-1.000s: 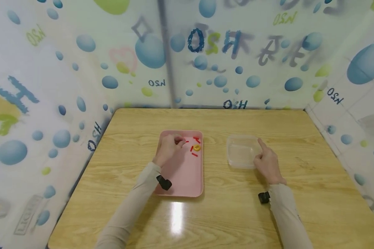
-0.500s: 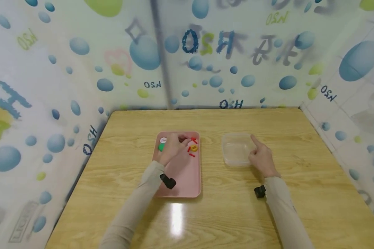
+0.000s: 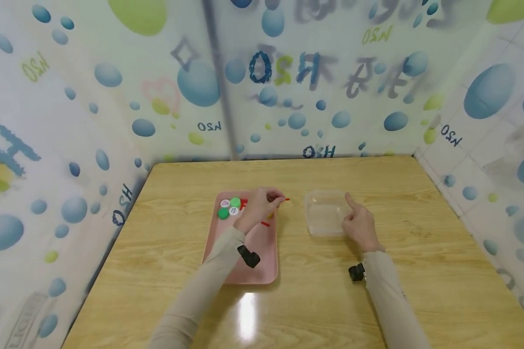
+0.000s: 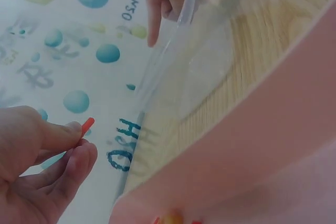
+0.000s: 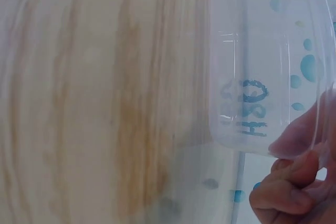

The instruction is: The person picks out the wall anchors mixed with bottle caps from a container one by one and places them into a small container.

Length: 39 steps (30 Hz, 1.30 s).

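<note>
My left hand [image 3: 258,208] pinches a small red stick [image 4: 88,126] between thumb and fingertips. In the head view it is over the right rim of the pink tray [image 3: 257,252], with the red tip poking out past the tray. Across from it, my right hand [image 3: 361,227] grips the right side of a clear plastic container [image 3: 325,214], index finger stretched along the rim. The right wrist view has its other fingers curled beside the container wall. More red sticks [image 3: 265,224] and a yellow piece [image 4: 172,217] lie in the tray, partly hidden by the left hand.
Round green caps [image 3: 223,213] and white caps [image 3: 234,211] with markings sit in the tray's far left corner. Tray and container stand apart on a wooden table [image 3: 314,300]. Patterned curtain-like walls [image 3: 297,106] border its back and sides.
My left hand has moved right from inside the tray to its right rim, carrying a red stick and uncovering the green and white caps. The right hand stays at the container.
</note>
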Motion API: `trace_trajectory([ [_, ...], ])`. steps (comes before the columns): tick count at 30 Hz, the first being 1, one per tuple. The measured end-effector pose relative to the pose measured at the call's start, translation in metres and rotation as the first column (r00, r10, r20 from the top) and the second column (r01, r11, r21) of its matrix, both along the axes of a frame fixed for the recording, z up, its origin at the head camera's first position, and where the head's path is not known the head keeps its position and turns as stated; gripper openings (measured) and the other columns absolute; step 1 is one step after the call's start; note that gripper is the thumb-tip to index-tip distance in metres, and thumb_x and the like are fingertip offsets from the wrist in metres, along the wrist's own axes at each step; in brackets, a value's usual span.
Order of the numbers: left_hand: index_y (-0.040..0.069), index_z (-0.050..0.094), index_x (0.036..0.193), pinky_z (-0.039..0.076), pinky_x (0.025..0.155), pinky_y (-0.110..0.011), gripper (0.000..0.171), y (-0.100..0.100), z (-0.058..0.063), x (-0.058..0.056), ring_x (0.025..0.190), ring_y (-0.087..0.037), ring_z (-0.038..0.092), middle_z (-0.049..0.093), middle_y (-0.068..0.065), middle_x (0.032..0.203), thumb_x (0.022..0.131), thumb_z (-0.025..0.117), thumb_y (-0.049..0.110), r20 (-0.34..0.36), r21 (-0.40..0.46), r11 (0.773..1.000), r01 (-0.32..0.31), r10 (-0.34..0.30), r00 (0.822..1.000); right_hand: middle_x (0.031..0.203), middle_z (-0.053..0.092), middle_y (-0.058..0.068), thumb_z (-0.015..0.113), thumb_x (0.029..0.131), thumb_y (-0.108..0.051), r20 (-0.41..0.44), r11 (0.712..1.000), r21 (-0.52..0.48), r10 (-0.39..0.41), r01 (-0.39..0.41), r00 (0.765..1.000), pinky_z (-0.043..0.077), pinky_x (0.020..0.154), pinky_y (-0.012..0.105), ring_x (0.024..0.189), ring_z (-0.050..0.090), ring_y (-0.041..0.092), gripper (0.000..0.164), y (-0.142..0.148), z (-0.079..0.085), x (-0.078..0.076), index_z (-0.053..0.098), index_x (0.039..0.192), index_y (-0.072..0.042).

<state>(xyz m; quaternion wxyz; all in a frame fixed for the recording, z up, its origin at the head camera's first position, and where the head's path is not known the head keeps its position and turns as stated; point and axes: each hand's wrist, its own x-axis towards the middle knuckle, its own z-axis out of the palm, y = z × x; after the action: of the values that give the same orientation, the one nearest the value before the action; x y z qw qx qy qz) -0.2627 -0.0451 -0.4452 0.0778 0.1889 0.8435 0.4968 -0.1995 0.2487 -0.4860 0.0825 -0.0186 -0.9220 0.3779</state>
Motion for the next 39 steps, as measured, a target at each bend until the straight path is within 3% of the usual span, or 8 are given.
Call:
trace_trajectory([
  [4, 0.009, 0.075, 0.109, 0.050, 0.063, -0.024, 0.016, 0.016, 0.000, 0.000, 0.075, -0.017, 0.060, 0.073, -0.017, 0.099, 0.099, 0.067, 0.020, -0.042, -0.030, 1.000, 0.000, -0.001, 0.999, 0.075, 0.048, 0.011, 0.042, 0.080, 0.010, 0.004, 1.000, 0.011, -0.005, 0.005, 1.000, 0.028, 0.046, 0.023, 0.047, 0.022, 0.007, 0.075, 0.002, -0.002, 0.002, 0.036, 0.154, 0.002],
  [11, 0.011, 0.075, 0.106, 0.050, 0.066, -0.022, 0.014, 0.047, 0.007, -0.003, 0.076, -0.016, 0.060, 0.074, -0.014, 0.098, 0.099, 0.067, 0.020, -0.074, -0.038, 0.999, 0.027, -0.029, 0.997, 0.079, 0.049, 0.014, 0.042, 0.079, 0.010, 0.010, 0.999, 0.029, -0.023, 0.023, 1.000, 0.030, 0.052, 0.027, 0.049, 0.023, 0.010, 0.077, 0.009, -0.001, -0.001, 0.035, 0.155, -0.001],
  [15, 0.011, 0.076, 0.103, 0.050, 0.064, -0.022, 0.013, 0.062, 0.009, -0.006, 0.075, -0.014, 0.061, 0.074, -0.014, 0.099, 0.099, 0.068, 0.020, -0.052, -0.023, 0.998, 0.053, -0.054, 0.997, 0.106, 0.061, 0.032, 0.042, 0.078, 0.010, 0.006, 1.000, 0.010, -0.024, 0.024, 1.000, 0.030, 0.050, 0.026, 0.048, 0.024, 0.010, 0.078, 0.012, 0.002, -0.003, 0.035, 0.155, -0.001],
  [18, 0.012, 0.076, 0.102, 0.051, 0.065, -0.022, 0.011, 0.071, 0.009, -0.006, 0.076, -0.014, 0.062, 0.074, -0.010, 0.097, 0.098, 0.069, 0.020, -0.045, -0.030, 0.997, 0.075, -0.076, 0.996, 0.129, 0.057, 0.037, 0.042, 0.079, 0.010, 0.011, 1.000, -0.003, -0.026, 0.026, 1.000, 0.029, 0.047, 0.025, 0.047, 0.022, 0.009, 0.078, 0.012, 0.001, -0.005, 0.034, 0.156, -0.002],
  [20, 0.013, 0.076, 0.101, 0.051, 0.066, -0.021, 0.010, 0.075, 0.009, -0.006, 0.077, -0.014, 0.061, 0.073, -0.006, 0.095, 0.098, 0.070, 0.020, -0.045, -0.039, 0.996, 0.078, -0.080, 0.996, 0.131, 0.056, 0.038, 0.042, 0.079, 0.010, 0.015, 1.000, -0.004, -0.027, 0.027, 1.000, 0.028, 0.047, 0.025, 0.046, 0.021, 0.009, 0.078, 0.011, 0.000, -0.005, 0.034, 0.156, -0.002],
  [26, 0.013, 0.075, 0.099, 0.051, 0.066, -0.020, 0.006, 0.086, 0.005, -0.003, 0.077, -0.014, 0.060, 0.073, -0.001, 0.093, 0.096, 0.071, 0.017, -0.015, -0.049, 0.996, 0.070, -0.071, 0.997, 0.129, 0.059, 0.036, 0.044, 0.080, 0.009, 0.019, 1.000, -0.001, -0.026, 0.026, 0.999, 0.030, 0.053, 0.027, 0.049, 0.021, 0.008, 0.077, 0.000, -0.004, -0.006, 0.037, 0.155, -0.003],
  [34, 0.008, 0.074, 0.100, 0.050, 0.062, -0.020, 0.007, 0.106, 0.004, -0.002, 0.075, -0.012, 0.062, 0.073, -0.005, 0.091, 0.096, 0.071, 0.014, -0.014, -0.049, 0.990, 0.135, -0.136, 0.991, 0.139, 0.054, 0.034, 0.044, 0.079, 0.010, 0.000, 0.999, -0.011, -0.051, 0.051, 0.999, 0.032, 0.050, 0.026, 0.048, 0.026, 0.008, 0.075, -0.003, -0.005, -0.002, 0.039, 0.153, -0.001],
  [39, 0.008, 0.074, 0.100, 0.050, 0.063, -0.018, 0.007, 0.118, 0.002, -0.005, 0.075, -0.011, 0.061, 0.072, -0.005, 0.091, 0.096, 0.072, 0.013, -0.032, -0.053, 0.988, 0.147, -0.149, 0.988, 0.117, 0.063, 0.033, 0.044, 0.079, 0.011, -0.010, 0.999, -0.013, -0.052, 0.052, 0.999, 0.032, 0.053, 0.027, 0.051, 0.028, 0.010, 0.075, -0.001, -0.004, -0.003, 0.040, 0.153, -0.001],
])
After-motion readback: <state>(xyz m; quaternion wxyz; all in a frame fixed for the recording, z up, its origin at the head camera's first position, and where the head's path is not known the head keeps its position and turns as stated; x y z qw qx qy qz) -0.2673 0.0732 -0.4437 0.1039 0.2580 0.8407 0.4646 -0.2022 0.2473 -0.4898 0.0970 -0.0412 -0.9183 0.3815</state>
